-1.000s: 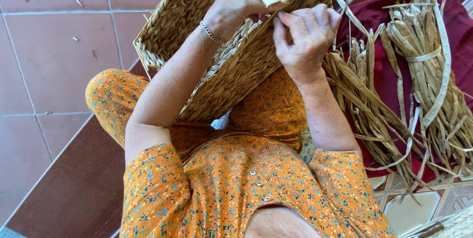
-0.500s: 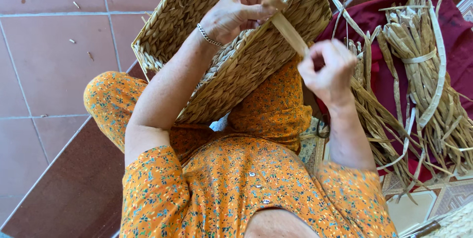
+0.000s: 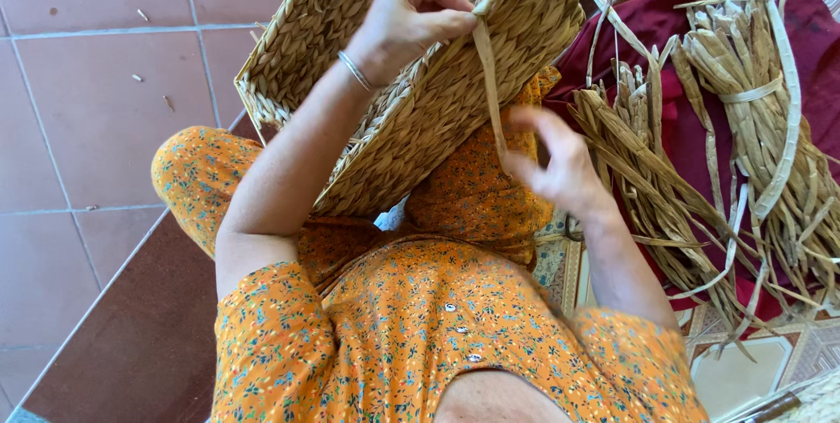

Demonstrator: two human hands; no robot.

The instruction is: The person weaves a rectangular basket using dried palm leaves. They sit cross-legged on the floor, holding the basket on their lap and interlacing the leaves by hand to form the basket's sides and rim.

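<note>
Right now the left hand [image 3: 411, 16] rests on the upper edge of a rectangular woven basket of pale tan plaited straw [image 3: 420, 117], its fingers [image 3: 451, 25] curled shut and pinching the top end of a flat, pale straw strip [image 3: 488, 82] against the basket's rim. A thin silver bangle [image 3: 354, 70] sits on that wrist. The basket lies tilted across the person's lap, its open side turned up and away, one corner reaching out over the reddish tiled floor [image 3: 96, 108].

The straw strip hangs down from the rim along the basket's outer wall. Its lower end meets the right hand [image 3: 556, 165], which is below and to the right of the basket, just off its side. That hand is blurred; its fingers [image 3: 525, 117] look partly spread, with the thumb and a finger closing on the strip's lower end, though the exact grip is hard to tell.

The person wears orange floral-print clothing [image 3: 411, 335]. To the right, well apart from the basket, loose bundles of dried straw stalks [image 3: 735, 125] lie on a dark red cloth [image 3: 674, 16], one bundle tied round with a strip.
</note>
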